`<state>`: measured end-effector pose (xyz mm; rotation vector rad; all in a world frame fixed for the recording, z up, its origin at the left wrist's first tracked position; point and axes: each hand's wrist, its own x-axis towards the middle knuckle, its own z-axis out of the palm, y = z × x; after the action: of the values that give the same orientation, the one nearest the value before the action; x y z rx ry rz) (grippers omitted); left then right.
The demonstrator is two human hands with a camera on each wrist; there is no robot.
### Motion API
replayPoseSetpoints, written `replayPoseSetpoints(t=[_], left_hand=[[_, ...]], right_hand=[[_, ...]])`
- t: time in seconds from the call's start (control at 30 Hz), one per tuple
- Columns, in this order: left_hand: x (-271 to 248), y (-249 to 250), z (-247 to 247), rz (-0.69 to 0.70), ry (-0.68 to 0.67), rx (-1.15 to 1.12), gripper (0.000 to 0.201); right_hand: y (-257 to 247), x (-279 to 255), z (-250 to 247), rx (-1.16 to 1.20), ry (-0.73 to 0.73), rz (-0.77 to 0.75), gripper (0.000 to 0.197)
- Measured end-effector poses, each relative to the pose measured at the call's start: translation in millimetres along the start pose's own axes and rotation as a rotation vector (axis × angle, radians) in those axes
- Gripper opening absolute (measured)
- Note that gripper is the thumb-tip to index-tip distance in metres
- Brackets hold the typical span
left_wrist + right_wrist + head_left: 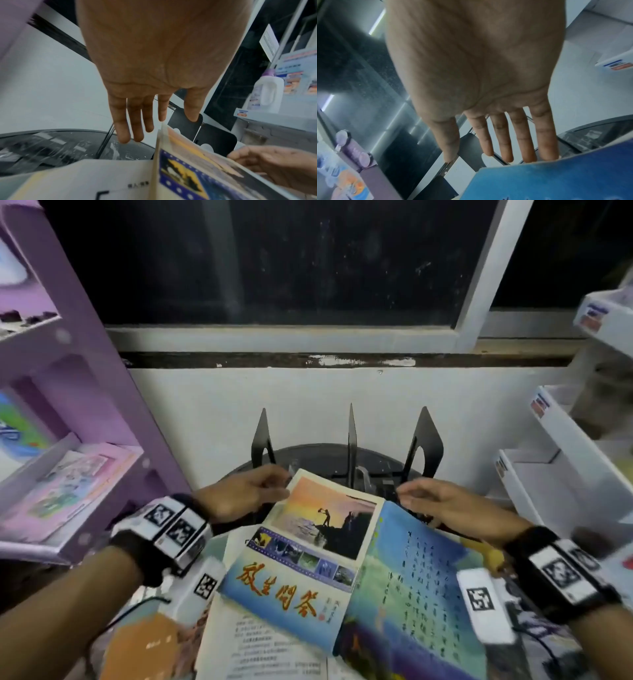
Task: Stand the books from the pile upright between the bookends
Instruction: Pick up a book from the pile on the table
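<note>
Three black bookends stand upright at the back of a dark round glass table (313,451): left bookend (262,440), middle bookend (351,440), right bookend (424,443). In front lies a loose pile of books. On top is a book with a sunset picture and red characters (308,546), beside a blue book (414,580). My left hand (281,486) reaches the sunset book's far left corner, fingers straight (135,121), the corner (163,129) between index finger and thumb. My right hand (411,491) has straight fingers (546,142), their tips just behind the blue book's far edge (539,170).
A purple shelf unit (85,364) with picture books stands close on the left. White display racks (565,453) stand on the right, one holding a white bottle (267,92). A white wall and a dark window (291,261) are directly behind the bookends.
</note>
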<state>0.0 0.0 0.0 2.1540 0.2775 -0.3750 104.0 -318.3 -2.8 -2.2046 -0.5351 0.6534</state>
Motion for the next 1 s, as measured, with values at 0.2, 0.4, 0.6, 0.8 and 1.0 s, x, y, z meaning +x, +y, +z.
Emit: replayPoseSetpoints(t=[0.2, 0.4, 0.6, 0.8, 1.0], left_hand=[[26, 11, 18, -0.045, -0.084, 0.076, 0.043], [26, 4, 30, 0.031, 0.031, 0.195, 0.053], [17, 8, 27, 0.085, 0.118, 0.250, 0.064], [-5, 22, 16, 0.201, 0.193, 0.193, 0.054], [-35, 32, 11, 0.334, 0.249, -0.049, 0.030]], right_hand=[[3, 16, 12, -0.183, -0.113, -0.080, 0.028], [10, 24, 16, -0.316, -0.117, -0.130, 0.034], [3, 18, 19, -0.407, -0.089, -0.138, 0.036], [-12, 2, 16, -0.386, -0.026, -0.179, 0.028], [-33, -25, 10, -0.258, 0.064, -0.269, 0.024]])
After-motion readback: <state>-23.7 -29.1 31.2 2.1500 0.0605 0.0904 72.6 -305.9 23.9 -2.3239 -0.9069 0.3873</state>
